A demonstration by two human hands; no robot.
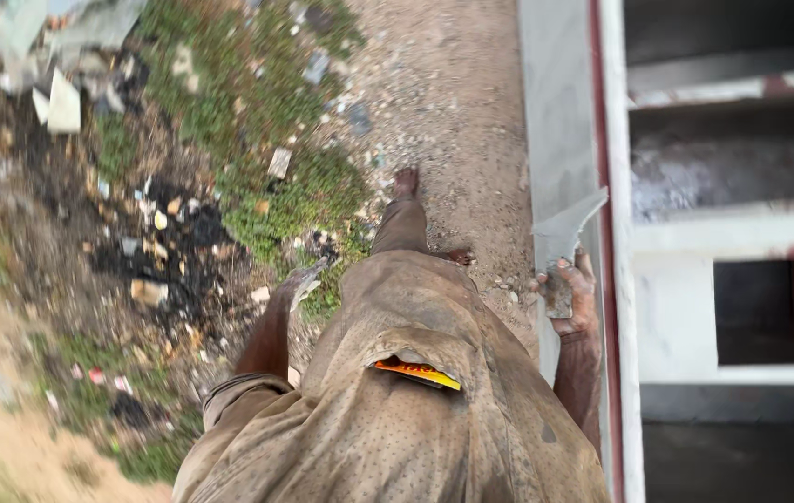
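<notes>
Right hand: the right hand [572, 300] is closed around the handle of a plastering trowel [564, 233], with the grey blade pointing up and away from the body.
Trowel position: the blade lies flat against the pale wall edge [555, 112], beside a reddish painted strip [599, 93]; that angle suits pressing or smoothing the surface.
Left hand: the left hand [296, 284] hangs out to the side, fingers loosely curled and seemingly empty, though blur makes this uncertain; it looks placed for balance.
Body: the person wears a dusty brown shirt [387, 419] with an orange packet [418, 373] poking from its chest pocket.
Footing: one bare foot [405, 182] rests far below on the gravel ground [443, 84], so the person stands close alongside the wall.
Surroundings: a littered patch of grass and rubble [183, 186] lies to the left, well apart from the hands.
</notes>
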